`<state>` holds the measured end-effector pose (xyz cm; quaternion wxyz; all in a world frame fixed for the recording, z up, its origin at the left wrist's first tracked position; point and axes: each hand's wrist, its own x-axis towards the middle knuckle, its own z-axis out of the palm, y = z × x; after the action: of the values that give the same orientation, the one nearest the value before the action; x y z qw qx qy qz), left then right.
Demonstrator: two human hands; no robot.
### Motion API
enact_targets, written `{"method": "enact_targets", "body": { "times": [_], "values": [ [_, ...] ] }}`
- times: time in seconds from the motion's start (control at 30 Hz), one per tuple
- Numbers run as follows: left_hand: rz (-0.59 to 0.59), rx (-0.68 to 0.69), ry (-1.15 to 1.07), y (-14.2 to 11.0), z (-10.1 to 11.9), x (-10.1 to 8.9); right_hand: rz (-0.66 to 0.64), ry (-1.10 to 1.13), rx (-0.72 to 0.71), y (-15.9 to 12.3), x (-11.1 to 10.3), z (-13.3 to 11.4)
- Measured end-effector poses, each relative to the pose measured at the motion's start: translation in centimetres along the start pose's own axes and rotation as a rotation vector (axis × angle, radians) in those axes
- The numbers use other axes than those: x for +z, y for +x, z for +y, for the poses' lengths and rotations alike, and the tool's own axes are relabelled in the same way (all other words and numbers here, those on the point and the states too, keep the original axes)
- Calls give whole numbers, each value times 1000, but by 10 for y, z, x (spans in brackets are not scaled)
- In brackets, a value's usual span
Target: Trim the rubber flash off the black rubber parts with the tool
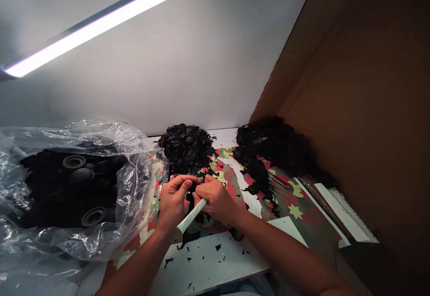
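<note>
My left hand point(174, 199) is closed in a pinch, thumb and forefinger together. A small dark piece seems to sit between its fingertips, but it is mostly hidden. Close against it, my right hand point(215, 197) is wrapped around a flat white handle point(192, 215) that sticks out below the fist toward me. The working end of that tool is covered by my fingers. Just beyond both hands rises a heap of black rubbery scraps point(188, 146). Under them lies a patterned red, green and yellow sheet point(228, 177).
A clear plastic bag point(134, 224) of black rubber parts, some ring-shaped, stands at left. Black pieces point(282, 143) pile up at back right by a cardboard wall point(356, 90). A white board point(215, 260) with black crumbs lies in front. A lamp point(104, 23) hangs above.
</note>
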<state>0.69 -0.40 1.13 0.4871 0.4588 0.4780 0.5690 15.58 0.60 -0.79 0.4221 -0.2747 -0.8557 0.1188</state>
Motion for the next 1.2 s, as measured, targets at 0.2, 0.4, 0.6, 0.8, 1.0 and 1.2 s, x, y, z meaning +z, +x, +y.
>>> {"method": "enact_targets", "body": {
  "times": [0.2, 0.4, 0.6, 0.8, 1.0, 1.2],
  "values": [
    [243, -21, -440, 19, -3, -13, -13, 13, -186, -2, 3, -11],
    [6, -48, -364, 4, -7, -7, -182, -99, 118, 4, -31, 29],
    [-49, 23, -152, 6, -10, -12, -10, 385, 469, 9, -31, 17],
    [-135, 202, 180, 4, 2, -17, 35, 781, 747, 15, -23, -1],
    [-117, 19, -76, -2, 0, -11, 152, 837, 784, 12, -20, -4],
    [-80, -122, -336, -3, -1, -6, 129, 860, 754, 11, -21, -2]
  ]
}}
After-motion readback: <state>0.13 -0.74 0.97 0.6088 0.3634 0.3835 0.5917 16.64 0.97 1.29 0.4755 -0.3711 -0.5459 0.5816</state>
